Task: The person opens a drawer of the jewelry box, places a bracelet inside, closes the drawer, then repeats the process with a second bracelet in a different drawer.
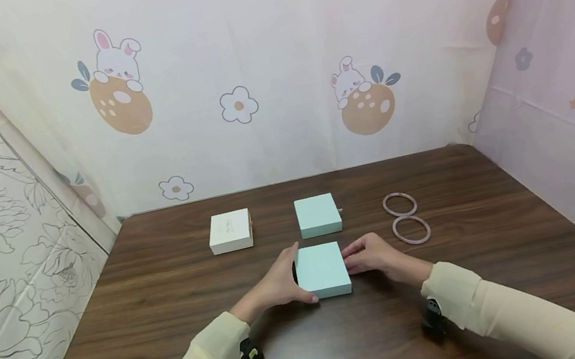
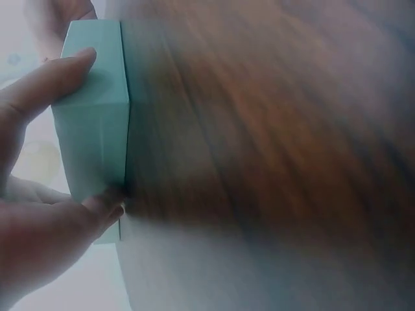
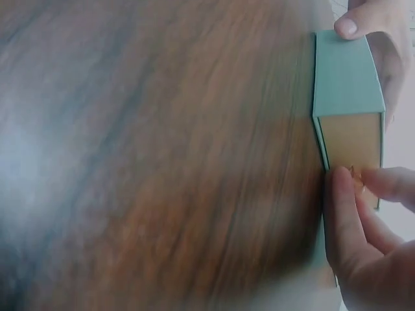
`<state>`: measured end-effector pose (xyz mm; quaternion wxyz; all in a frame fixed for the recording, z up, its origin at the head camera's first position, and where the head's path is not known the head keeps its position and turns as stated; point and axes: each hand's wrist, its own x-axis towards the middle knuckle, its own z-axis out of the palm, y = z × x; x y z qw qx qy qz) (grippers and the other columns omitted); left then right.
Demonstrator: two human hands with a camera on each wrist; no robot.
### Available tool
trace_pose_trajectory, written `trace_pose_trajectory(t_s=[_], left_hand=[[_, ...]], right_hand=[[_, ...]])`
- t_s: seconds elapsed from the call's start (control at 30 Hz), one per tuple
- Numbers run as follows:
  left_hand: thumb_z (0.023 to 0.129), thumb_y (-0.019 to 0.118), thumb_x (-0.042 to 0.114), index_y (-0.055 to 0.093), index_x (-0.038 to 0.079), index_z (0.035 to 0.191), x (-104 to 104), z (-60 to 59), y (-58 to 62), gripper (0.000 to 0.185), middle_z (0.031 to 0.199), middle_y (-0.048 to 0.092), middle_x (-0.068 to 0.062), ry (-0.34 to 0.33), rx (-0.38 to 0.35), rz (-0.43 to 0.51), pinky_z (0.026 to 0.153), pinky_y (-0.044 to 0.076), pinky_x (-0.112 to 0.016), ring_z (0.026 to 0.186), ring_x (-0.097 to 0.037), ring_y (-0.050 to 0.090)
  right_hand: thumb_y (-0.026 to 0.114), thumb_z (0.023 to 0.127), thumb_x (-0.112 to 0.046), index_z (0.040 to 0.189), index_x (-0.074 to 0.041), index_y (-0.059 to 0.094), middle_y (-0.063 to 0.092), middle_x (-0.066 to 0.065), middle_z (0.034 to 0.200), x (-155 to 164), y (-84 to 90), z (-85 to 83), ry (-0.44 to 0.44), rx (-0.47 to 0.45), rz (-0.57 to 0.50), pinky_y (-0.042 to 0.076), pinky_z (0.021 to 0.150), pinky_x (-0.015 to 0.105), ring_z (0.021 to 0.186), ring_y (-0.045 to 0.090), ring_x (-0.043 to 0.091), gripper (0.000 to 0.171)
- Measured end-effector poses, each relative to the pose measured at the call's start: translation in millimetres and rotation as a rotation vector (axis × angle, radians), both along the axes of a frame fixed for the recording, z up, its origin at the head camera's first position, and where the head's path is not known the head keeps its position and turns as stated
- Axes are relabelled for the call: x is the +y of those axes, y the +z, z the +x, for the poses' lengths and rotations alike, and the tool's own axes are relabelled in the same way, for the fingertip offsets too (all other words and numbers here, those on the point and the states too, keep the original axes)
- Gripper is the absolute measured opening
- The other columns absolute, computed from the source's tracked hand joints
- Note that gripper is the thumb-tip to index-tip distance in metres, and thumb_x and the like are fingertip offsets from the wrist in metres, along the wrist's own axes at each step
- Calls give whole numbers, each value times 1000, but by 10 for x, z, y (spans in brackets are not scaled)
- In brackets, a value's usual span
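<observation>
A mint-green square box [image 1: 322, 268] lies flat on the brown wooden table, between my two hands. From its left side my left hand [image 1: 281, 281] grips it, thumb along the near edge and fingers toward the far edge. On the right, my right hand [image 1: 373, 255] has thumb and fingers together at the box's side. The right wrist view shows that side as a cream inner face [image 3: 352, 139] framed by the mint outer shell. A small tab [image 3: 355, 176] there is pinched between thumb and finger, mostly covered by them.
Behind it sits a second mint box [image 1: 318, 216] with a small tab on its right. A white box [image 1: 230, 231] with faint print is at back left. Two pinkish rings [image 1: 412, 230] lie to the right. A printed curtain [image 1: 285, 135] hangs behind the table.
</observation>
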<state>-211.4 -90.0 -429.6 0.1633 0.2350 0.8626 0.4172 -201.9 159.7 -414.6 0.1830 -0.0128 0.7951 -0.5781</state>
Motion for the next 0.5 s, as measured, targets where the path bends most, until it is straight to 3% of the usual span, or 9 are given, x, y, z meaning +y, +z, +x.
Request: trace_pose_trajectory(t_s=[0.27, 0.5], left_hand=[[72, 94, 14, 23, -13, 160, 3, -2, 27, 116, 159, 36, -31, 0, 18, -33, 118, 40, -57, 141, -41, 45], [73, 94, 15, 24, -11, 161, -5, -10, 19, 115, 160, 35, -31, -6, 21, -43, 117, 40, -56, 143, -41, 44]], right_hand=[[65, 94, 10, 117, 24, 65, 73, 32, 111, -52, -35, -6, -60, 3, -3, 64, 81, 35, 82, 74, 14, 27], [65, 93, 10, 116, 24, 65, 73, 33, 111, -75, -74, -19, -96, 7, -9, 64, 78, 32, 78, 73, 12, 26]])
